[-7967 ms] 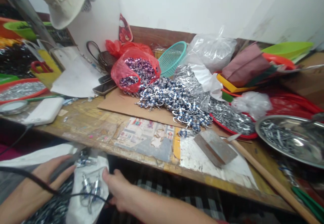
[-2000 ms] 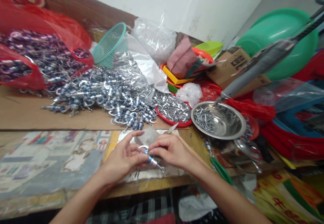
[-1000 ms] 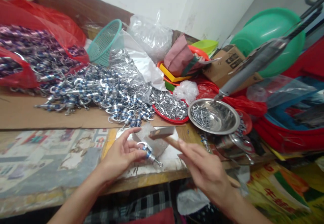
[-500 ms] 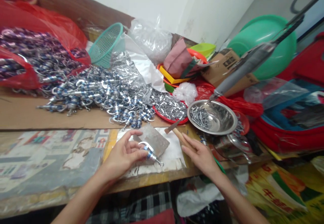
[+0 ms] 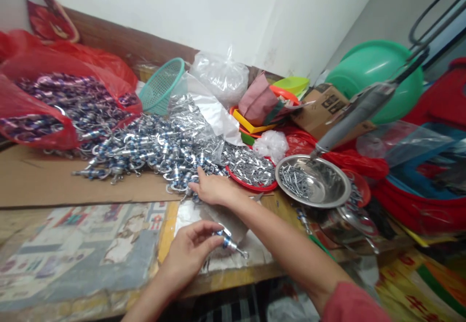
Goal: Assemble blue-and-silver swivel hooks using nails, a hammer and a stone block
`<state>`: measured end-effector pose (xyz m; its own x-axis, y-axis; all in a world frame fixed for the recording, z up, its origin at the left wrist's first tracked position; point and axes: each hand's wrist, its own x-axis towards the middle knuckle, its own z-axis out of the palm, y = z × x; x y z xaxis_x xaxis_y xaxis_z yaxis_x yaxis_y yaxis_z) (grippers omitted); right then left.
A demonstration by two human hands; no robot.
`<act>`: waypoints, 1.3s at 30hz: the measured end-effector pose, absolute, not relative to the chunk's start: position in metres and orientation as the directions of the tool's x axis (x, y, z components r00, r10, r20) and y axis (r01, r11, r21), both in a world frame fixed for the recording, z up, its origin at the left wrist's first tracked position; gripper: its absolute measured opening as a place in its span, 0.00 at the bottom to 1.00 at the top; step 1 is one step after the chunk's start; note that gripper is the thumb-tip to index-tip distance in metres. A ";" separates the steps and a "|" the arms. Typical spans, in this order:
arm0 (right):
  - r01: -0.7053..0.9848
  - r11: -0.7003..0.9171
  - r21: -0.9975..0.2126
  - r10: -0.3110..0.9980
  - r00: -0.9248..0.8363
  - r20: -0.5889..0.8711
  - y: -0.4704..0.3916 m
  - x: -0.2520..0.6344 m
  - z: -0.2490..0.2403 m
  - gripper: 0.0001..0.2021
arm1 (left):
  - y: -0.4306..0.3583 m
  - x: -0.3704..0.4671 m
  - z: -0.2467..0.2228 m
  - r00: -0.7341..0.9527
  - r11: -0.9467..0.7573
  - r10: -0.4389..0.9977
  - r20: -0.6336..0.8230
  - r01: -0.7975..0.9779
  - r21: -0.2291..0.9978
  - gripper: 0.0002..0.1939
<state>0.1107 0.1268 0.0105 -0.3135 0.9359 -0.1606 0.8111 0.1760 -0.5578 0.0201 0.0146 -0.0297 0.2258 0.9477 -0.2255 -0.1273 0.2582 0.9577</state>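
Head view caught the left hand still pinching a hook piece, while the right hand had left the hammer for the pile.
From where I stood, the left thumb and fingers gripped the blue-and-silver piece near the metal block; the right fingertips met the pile's near edge, though I couldn't tell whether they grasped anything. Half a second earlier that hand had held the hammer, so I judged the tool work paused. Rightward along the wooden bench sat a red bag of purplish pieces, cardboard under the pile, a teal basket, a clear bag near the white wall, a red tray of metal strips and a steel bowl of pins; beyond stood a green basin.
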 end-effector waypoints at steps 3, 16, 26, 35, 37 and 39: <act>0.740 0.150 -0.656 0.924 -0.340 -0.172 0.135 0.097 -0.002 0.24 | 0.013 0.023 -0.034 0.208 0.257 0.953 -0.221 -0.162 0.953 0.09; 0.518 0.134 -0.845 0.991 -0.078 0.109 0.005 0.210 -0.049 0.29 | 0.019 0.020 -0.032 0.223 0.244 0.953 -0.207 -0.155 0.957 0.06; 0.297 -0.004 -0.955 0.969 -0.236 -0.078 0.003 0.210 -0.055 0.32 | 0.028 0.019 -0.027 0.218 0.218 0.954 -0.206 -0.030 0.976 0.06; 0.786 0.105 -0.610 0.993 -0.046 0.112 0.075 0.236 -0.012 0.17 | 0.024 0.019 -0.024 0.196 0.177 0.964 -0.182 0.042 0.983 0.07; 0.841 0.055 -0.538 0.993 0.010 0.117 0.106 0.241 -0.008 0.13 | 0.024 0.017 -0.024 0.164 0.139 0.974 -0.159 0.125 0.982 0.07; 0.881 0.026 -0.472 0.996 0.017 0.088 0.130 0.242 -0.009 0.07 | 0.026 0.015 -0.025 0.151 0.083 0.982 -0.115 0.205 0.975 0.07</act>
